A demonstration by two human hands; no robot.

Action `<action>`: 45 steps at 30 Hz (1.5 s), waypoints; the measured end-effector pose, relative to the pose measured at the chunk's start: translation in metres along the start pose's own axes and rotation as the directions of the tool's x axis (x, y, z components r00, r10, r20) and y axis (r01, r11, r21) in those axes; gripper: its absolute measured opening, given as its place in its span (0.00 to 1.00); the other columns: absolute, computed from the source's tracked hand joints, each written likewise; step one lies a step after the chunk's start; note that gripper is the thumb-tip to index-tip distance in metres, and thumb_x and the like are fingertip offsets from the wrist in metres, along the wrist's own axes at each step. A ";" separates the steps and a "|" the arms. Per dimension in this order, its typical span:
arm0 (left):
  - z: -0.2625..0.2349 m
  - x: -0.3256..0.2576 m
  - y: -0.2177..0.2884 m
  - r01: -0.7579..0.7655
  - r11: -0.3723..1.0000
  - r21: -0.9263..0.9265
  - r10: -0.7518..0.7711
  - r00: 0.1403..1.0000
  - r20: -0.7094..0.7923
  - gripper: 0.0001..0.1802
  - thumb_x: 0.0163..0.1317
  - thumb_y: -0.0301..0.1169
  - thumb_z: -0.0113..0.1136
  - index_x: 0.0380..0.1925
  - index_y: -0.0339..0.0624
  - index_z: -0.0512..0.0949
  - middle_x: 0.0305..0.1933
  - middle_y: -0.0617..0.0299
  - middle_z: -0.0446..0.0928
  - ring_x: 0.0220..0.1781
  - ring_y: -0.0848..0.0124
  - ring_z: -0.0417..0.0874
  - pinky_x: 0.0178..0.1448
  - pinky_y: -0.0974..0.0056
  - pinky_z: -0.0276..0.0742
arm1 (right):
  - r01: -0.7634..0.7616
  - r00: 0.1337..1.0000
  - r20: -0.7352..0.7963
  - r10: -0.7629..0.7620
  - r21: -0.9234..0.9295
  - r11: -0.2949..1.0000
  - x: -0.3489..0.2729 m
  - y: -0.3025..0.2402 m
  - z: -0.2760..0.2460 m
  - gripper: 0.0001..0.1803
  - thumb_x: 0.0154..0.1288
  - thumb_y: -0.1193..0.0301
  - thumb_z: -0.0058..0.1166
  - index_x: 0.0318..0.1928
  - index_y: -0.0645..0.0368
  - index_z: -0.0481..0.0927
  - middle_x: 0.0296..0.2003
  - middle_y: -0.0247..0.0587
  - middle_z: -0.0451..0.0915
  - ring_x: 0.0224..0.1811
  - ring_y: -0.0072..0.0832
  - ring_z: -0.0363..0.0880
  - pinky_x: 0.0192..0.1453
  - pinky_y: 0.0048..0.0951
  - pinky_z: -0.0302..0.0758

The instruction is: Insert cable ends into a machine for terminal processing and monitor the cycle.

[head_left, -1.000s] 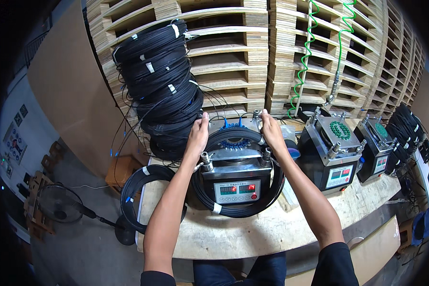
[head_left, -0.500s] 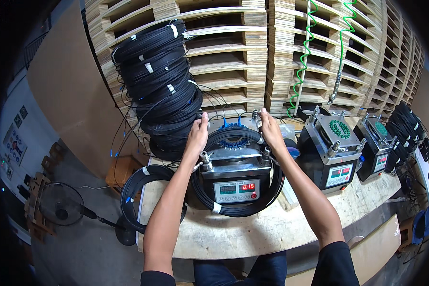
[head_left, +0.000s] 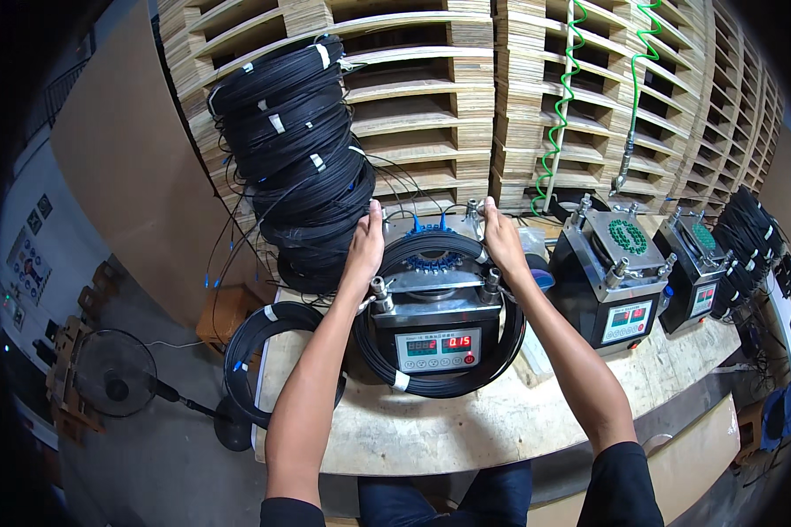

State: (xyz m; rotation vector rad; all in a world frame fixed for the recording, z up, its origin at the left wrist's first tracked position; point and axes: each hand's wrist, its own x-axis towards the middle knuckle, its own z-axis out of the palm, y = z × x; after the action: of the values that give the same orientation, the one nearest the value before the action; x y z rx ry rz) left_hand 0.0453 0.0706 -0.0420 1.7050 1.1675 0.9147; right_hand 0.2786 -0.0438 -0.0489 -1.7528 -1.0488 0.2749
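Note:
In front of me stands a black and silver benchtop machine, apparently a fibre connector polisher (head_left: 435,309), with a lit display on its front. A coil of black cable (head_left: 439,386) loops round it, lying across its top and hanging below the display, tied with white tape. Blue connectors (head_left: 429,230) sit in a ring on top, thin leads rising from two of them. My left hand (head_left: 366,244) is closed at the machine's far left corner post, thumb up. My right hand (head_left: 503,239) grips likewise at the far right post (head_left: 473,209). Their fingertips are mostly hidden.
A tall stack of black cable coils (head_left: 303,176) rises behind left, and a loose coil (head_left: 259,351) overhangs the bench (head_left: 466,439). Two similar machines (head_left: 620,281) stand to the right. Wooden pallets (head_left: 404,114) rise behind; green air hoses (head_left: 561,105) hang there. A fan (head_left: 114,378) stands left.
Both hands keep their places on the far corners of the machine. The left part of its display now shows a lit red digit. The hanging air hose end has swung slightly right.

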 end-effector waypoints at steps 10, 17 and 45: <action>0.002 0.004 0.016 0.034 0.996 0.079 -0.032 0.999 -0.029 0.50 0.73 0.71 0.31 0.67 0.33 0.71 0.67 0.40 0.75 0.74 0.51 0.70 0.75 0.54 0.62 | 0.102 0.994 -0.064 -0.092 0.188 0.977 0.003 0.006 0.010 0.33 0.83 0.47 0.33 0.51 0.69 0.77 0.42 0.70 0.80 0.52 0.66 0.78 0.55 0.52 0.73; -0.001 0.004 0.004 -0.009 0.998 0.055 0.011 0.999 -0.047 0.54 0.68 0.75 0.32 0.67 0.32 0.69 0.66 0.33 0.73 0.72 0.43 0.71 0.75 0.50 0.62 | 0.068 0.997 -0.032 -0.066 0.064 0.996 0.000 -0.001 0.005 0.33 0.83 0.48 0.33 0.50 0.68 0.77 0.42 0.70 0.80 0.51 0.68 0.77 0.54 0.54 0.73; 0.001 0.003 0.002 -0.004 1.000 0.012 0.004 1.000 -0.014 0.57 0.67 0.77 0.32 0.71 0.34 0.66 0.71 0.36 0.70 0.77 0.46 0.65 0.78 0.51 0.58 | 0.028 0.998 0.052 -0.028 -0.004 1.000 0.006 0.007 0.004 0.39 0.83 0.45 0.30 0.45 0.75 0.78 0.40 0.72 0.81 0.48 0.65 0.78 0.55 0.51 0.73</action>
State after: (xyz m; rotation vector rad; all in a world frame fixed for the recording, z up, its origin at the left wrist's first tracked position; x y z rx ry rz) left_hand 0.0478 0.0724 -0.0401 1.7137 1.1818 0.9253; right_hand 0.2836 -0.0373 -0.0552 -1.7421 -1.1112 0.3015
